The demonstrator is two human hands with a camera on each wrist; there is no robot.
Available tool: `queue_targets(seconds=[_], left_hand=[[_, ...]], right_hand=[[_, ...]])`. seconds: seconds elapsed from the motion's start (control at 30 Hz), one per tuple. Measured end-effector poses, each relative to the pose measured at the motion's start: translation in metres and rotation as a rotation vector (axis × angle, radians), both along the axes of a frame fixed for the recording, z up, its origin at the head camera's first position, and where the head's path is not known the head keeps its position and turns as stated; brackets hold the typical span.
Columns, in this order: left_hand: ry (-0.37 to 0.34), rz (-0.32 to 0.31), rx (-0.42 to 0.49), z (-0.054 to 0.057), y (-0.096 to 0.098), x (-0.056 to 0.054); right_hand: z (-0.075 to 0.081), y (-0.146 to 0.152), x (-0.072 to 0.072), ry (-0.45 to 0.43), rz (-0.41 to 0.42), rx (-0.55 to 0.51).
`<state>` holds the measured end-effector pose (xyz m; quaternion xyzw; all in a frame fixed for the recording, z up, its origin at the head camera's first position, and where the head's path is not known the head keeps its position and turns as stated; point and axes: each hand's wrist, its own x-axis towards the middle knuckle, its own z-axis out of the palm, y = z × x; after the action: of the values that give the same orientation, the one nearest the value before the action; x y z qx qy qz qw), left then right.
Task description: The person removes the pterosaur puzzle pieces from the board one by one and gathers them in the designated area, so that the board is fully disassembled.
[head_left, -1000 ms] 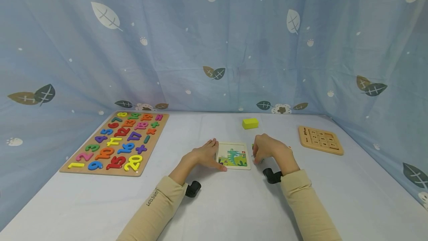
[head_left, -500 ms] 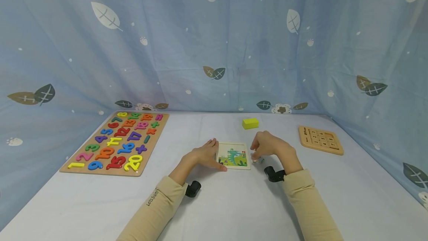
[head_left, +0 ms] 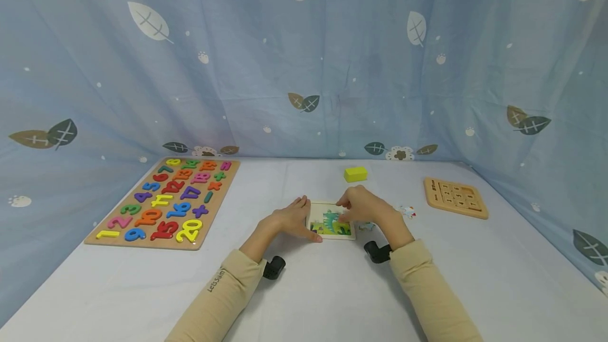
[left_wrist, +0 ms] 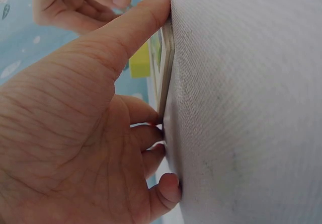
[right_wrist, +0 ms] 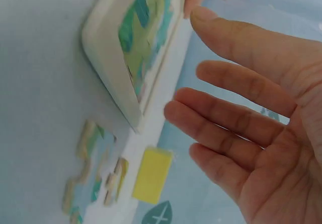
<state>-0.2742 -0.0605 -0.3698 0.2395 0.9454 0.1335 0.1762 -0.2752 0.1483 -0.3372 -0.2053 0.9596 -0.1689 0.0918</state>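
Bracing puzzle tray (right_wrist: 107, 53) at its left edge: left hand (head_left: 291, 220), fingers extended. Right hand (head_left: 367, 207) released, over right edge. Loose pieces (right_wrist: 95, 168) probably light, stiff; pinch by rims.

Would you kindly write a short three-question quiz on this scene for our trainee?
1. True or false: the left hand touches the puzzle tray.
2. In the head view, what colour is the block beyond the puzzle tray? A) red B) yellow C) purple
3. Fill in: in the head view, the loose puzzle pieces lie to the ____ of the puzzle tray.

Key: 1. True. 2. B. 3. Right.
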Motion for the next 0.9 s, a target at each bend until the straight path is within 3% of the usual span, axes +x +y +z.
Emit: queue_targets(seconds=[0.4,0.9], left_hand=[[-0.013,-0.004,-0.001,0.001,-0.001,0.000],[-0.011,0.006,-0.004,0.000,0.000,0.000]], right_hand=[[-0.013,-0.017,-0.001,0.069,0.011,0.022],[-0.017,-0.024,0.003,0.059,0.020,0.059]])
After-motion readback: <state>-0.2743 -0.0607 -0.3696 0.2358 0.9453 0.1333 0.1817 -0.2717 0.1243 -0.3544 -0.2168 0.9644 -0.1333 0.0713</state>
